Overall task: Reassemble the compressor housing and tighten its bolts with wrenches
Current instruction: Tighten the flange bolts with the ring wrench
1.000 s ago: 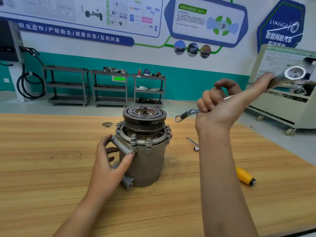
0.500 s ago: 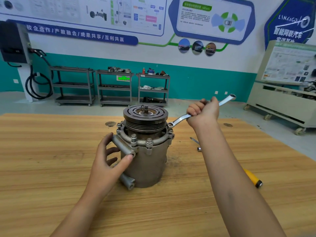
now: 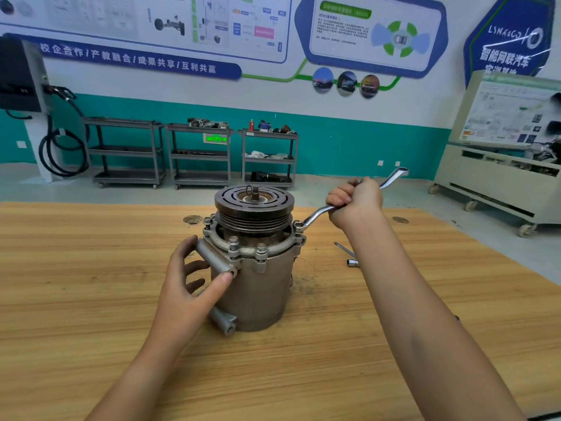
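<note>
Head view, wrench within right fingers

The compressor stands mid-desk. The left hand rests on its left side. To its right, the right hand grips a ring wrench seated on a right-rim bolt. Shelf carts stand behind the desk.
</note>
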A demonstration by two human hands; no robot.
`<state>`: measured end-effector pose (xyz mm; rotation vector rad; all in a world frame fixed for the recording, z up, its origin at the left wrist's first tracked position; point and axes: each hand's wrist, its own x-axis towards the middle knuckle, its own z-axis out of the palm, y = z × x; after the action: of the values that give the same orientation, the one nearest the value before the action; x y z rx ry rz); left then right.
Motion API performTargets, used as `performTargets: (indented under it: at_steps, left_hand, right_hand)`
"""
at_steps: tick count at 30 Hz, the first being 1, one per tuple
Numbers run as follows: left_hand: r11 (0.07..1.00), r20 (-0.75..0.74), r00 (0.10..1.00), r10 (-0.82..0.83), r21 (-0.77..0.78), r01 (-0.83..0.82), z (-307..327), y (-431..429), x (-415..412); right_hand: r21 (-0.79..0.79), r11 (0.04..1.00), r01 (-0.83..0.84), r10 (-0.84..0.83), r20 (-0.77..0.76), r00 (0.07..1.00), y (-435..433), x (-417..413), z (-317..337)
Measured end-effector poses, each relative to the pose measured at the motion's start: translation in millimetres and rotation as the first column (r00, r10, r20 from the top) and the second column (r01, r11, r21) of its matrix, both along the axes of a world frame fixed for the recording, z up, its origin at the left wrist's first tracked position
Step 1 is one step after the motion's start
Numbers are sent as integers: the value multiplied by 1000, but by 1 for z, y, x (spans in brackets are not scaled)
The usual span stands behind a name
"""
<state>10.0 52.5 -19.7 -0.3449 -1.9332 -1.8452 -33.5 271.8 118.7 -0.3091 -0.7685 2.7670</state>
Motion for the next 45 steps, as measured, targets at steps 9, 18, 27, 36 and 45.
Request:
performTargets:
  at_steps: [9, 18, 27, 36, 45]
  left_hand:
    - [1000, -28, 1000, 13, -1, -13, -2, 0, -2]
    - [1000, -48, 999, -1, -2, 1, -1, 1, -2]
    - [1000, -38, 999, -4, -4, 4, 1, 3, 3]
    - [1000, -19, 1000, -19, 13, 20, 2, 2, 5]
    - [1000, -21, 999, -26, 15, 26, 2, 2, 4]
  right_hand:
    - [55, 984, 171, -170, -11, 985, -4, 3, -10]
    - [175, 934, 313, -311, -39, 950, -9, 2, -20]
    - [-11, 869, 494, -489, -163, 857, -22, 33, -37]
    - [-85, 835, 543, -548, -207, 810, -39, 55, -51]
    - [94, 938, 333, -321, -122, 939, -15, 20, -22]
